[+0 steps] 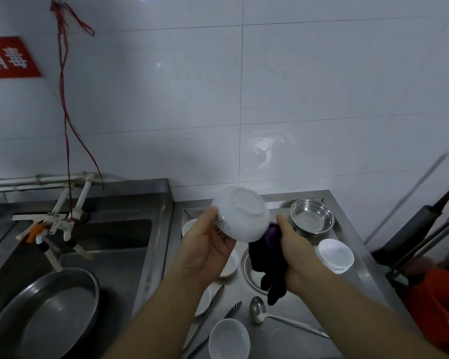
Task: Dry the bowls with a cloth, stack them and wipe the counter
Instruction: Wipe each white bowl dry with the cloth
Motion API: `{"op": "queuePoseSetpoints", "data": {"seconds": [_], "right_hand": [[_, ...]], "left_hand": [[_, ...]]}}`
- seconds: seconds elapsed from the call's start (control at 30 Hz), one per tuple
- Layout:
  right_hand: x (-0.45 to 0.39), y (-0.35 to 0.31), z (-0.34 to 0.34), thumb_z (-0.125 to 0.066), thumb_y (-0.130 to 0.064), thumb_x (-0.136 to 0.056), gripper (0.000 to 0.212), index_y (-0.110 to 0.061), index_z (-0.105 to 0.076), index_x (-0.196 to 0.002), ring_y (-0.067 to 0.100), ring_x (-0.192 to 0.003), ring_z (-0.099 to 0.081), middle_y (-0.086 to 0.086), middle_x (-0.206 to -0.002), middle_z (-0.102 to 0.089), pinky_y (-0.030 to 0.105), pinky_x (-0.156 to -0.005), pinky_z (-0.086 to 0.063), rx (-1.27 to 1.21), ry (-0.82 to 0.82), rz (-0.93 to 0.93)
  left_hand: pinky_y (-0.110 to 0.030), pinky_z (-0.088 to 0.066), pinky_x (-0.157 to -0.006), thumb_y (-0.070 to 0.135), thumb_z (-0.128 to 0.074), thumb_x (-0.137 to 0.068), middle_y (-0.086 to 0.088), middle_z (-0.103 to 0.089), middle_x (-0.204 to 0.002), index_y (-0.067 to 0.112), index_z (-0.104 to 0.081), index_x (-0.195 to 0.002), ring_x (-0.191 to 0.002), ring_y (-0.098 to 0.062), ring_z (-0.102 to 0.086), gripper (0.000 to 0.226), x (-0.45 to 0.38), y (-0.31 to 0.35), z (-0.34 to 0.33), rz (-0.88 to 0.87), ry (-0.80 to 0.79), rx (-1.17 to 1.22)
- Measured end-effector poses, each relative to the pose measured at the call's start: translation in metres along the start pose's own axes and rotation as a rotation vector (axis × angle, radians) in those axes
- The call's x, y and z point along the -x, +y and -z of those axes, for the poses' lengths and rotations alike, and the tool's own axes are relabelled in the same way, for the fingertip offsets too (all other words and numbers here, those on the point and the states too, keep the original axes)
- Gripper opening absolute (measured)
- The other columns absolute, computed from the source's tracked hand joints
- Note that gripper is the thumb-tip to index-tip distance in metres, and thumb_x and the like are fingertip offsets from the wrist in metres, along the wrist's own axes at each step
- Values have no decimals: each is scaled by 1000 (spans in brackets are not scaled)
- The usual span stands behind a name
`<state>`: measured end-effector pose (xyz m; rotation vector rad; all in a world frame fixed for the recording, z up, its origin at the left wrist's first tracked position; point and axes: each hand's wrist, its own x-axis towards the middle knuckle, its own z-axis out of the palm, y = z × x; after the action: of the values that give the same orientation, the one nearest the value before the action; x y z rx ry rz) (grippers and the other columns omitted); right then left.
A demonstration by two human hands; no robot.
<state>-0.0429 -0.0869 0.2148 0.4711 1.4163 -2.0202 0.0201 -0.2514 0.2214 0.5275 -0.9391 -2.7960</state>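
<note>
Head view: above the bench's middle, the left hand grips a white bowl, its foot facing the camera. The right hand, immediately right of it, clutches a dark cloth against the bowl's lower right side, nearest for wiping.

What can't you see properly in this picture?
All in the head view:
- Inside of the held bowl: it faces away.
- Right hand fingers: behind the cloth.
- Dishes under the left hand: partly covered.
- Red sign: cut off by the left edge.
- Bucket: cut off by the right edge.
- Bowl wet or dry: too dim.
</note>
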Motion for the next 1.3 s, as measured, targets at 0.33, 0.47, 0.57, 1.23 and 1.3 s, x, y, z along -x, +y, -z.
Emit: {"op": "queuePoseSetpoints", "data": {"seconds": [0.33,0.47,0.57,1.23,1.3], "right_hand": [[31,-34,-15,-75,-47,-82,25,-47,-67,-105,-4,-99,-66,-27,-104,-70,13,-87,-50,740,-208,1157],[22,-37,-11,-77,-31,-89,39,-14,-70,-123,13,-123,-61,-6,-126,-70,35,-109,-45,1241,-454,1482],[17,-38,-9,-75,-34,-88,40,-17,-69,-124,10,-113,-63,-9,-119,-71,34,-101,-50,1215,-441,1403],[4,-30,-17,-56,-54,-99,49,-16,-82,-116,30,-98,-78,14,-119,-77,40,-74,-64,-261,-322,96],[7,-36,-17,-61,-53,-94,50,-15,-79,-122,30,-98,-77,14,-119,-77,40,-75,-63,-237,-306,124]], "left_hand": [[-44,-63,-90,16,-68,-98,-20,-74,-121,15,-75,-119,-109,-34,-75,22,5,-6,-1,-55,-157,-532],[-35,-63,-87,26,-76,-86,-11,-77,-124,30,-79,-118,-116,-29,-74,32,13,2,-2,-21,-247,-557],[-39,-63,-90,16,-70,-90,-11,-76,-125,31,-78,-121,-116,-30,-74,35,18,5,1,17,-285,-599],[-36,-60,-94,22,-67,-93,-8,-71,-112,20,-72,-107,-105,-23,-68,15,18,16,-30,-171,-410,-485],[-38,-61,-93,21,-70,-87,-13,-70,-113,15,-72,-110,-105,-27,-67,24,18,13,-33,-174,-412,-495]]}}
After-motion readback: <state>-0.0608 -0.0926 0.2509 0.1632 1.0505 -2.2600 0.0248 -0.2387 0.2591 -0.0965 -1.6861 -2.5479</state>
